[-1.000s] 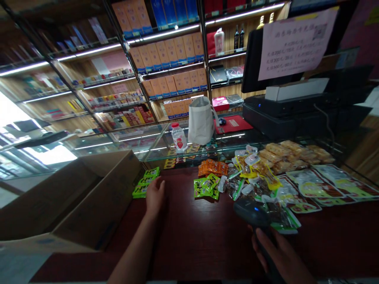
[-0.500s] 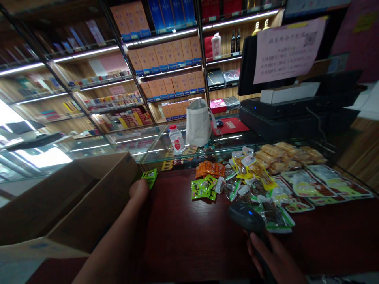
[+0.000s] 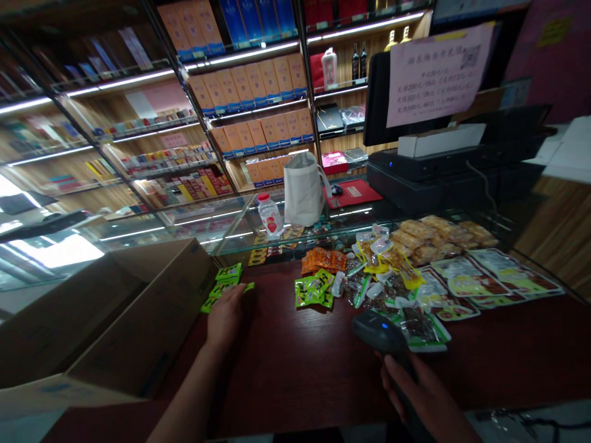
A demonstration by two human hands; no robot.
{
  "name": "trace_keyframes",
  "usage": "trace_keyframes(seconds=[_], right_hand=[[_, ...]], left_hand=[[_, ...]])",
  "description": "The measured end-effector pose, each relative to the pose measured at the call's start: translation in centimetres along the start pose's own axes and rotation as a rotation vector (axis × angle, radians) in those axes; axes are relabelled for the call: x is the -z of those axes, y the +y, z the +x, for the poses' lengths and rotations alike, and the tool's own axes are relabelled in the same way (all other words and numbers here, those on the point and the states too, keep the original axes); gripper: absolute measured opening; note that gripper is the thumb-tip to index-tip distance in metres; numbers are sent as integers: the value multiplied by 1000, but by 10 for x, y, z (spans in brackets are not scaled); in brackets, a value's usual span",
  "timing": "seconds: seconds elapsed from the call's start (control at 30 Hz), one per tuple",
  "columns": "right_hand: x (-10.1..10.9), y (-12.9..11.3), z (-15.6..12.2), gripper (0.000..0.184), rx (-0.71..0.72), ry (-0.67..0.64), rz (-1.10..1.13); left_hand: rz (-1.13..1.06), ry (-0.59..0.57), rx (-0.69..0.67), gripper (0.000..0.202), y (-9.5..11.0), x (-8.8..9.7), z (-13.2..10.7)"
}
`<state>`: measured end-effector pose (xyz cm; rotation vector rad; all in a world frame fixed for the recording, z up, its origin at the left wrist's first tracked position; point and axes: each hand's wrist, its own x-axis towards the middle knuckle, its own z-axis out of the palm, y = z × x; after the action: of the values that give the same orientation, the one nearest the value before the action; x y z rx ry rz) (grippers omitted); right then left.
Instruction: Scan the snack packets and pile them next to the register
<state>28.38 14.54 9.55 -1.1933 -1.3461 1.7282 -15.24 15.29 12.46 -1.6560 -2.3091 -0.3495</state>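
Observation:
My left hand (image 3: 225, 317) is low over the counter beside the cardboard box, its fingers closed on a small green snack packet (image 3: 249, 287) whose edge sticks out past the fingertips. More green packets (image 3: 228, 271) lie just behind and left of that hand, between it and the box. My right hand (image 3: 410, 387) is wrapped round the handle of a black barcode scanner (image 3: 379, 331) with a blue light on top. Past the scanner's head lie another group of green packets (image 3: 314, 290), orange packets (image 3: 323, 260) and clear bags with green edges (image 3: 422, 326).
An open cardboard box (image 3: 124, 326) stands at the left. Yellow-edged bags (image 3: 388, 258), wrapped pastries (image 3: 434, 237) and flat pouches (image 3: 475, 277) cover the right side of the wooden counter (image 3: 286, 369). Behind are a bottle (image 3: 270, 216), a white bag (image 3: 303, 191) and a monitor (image 3: 376, 98).
My left hand has moved right, away from the box's side, and more green packets now show beside it. The scanner stays in my right hand; the whole view has shifted slightly.

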Motion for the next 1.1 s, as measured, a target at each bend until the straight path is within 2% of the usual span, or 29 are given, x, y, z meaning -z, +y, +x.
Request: trace_keyframes(seconds=[0.1,0.2,0.33,0.4,0.47,0.57,0.73,0.87,0.97,1.1], right_hand=[[-5,-6,-1,57,11,-5,7],[-8,-6,-3,58,11,-14,27],[-9,3,-5,56,11,4,56],[-10,4,-5,53,29,29,69],[-13,0,-4,50,60,42,86],[-18,-13,-2,51,75,68,150],[-25,-34,2,54,88,104,260],[-27,-40,3,54,94,138,278],[-30,-40,3,56,93,175,288],[-31,-39,4,55,152,248,288]], left_hand=[[-83,-18,-94,42,13,-9,-11],[-157,61,-125,39,25,-6,-21],[-386,245,-141,39,54,22,-35],[-540,277,-160,36,77,38,-44],[-724,227,-194,32,103,52,-53],[-1012,74,-257,29,140,65,-66],[-1242,-38,-249,26,177,70,-82],[-1348,-107,-138,20,194,71,-91],[-1493,-192,3,14,205,68,-95],[-1764,-365,271,52,213,58,-96]])
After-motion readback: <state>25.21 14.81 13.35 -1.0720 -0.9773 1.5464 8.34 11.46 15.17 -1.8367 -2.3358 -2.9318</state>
